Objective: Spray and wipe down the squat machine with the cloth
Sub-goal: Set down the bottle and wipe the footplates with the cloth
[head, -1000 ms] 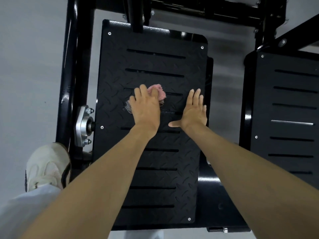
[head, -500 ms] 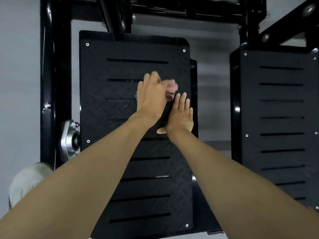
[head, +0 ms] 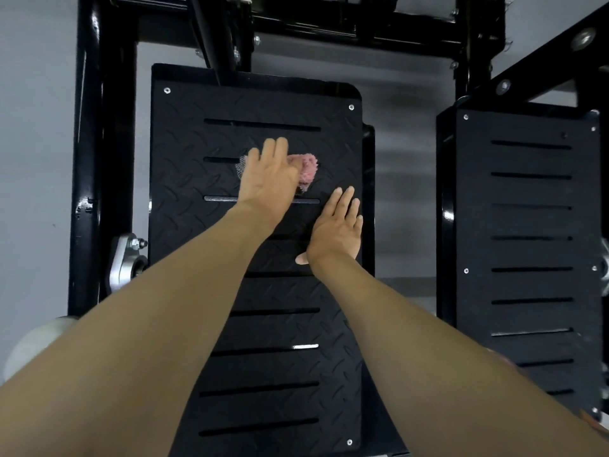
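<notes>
A black steel post [head: 99, 159] and a silver bracket [head: 127, 262] stand at the left. Beside them is a black slotted foot plate [head: 184, 143]. The left hand [head: 268, 179] presses a pink cloth [head: 308, 169] against the plate's upper half, grip slack, fingers straight. Just below and to the right, the right hand [head: 336, 229] lies flat on the plate, fingers straight. A second plate [head: 527, 225] stands far right.

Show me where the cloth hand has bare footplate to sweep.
Bare: the black tread-pattern footplate below the right hand, and its top strip above the pink cloth. Crowded: mid-plate, where the left hand presses the cloth beside the right hand.
</notes>
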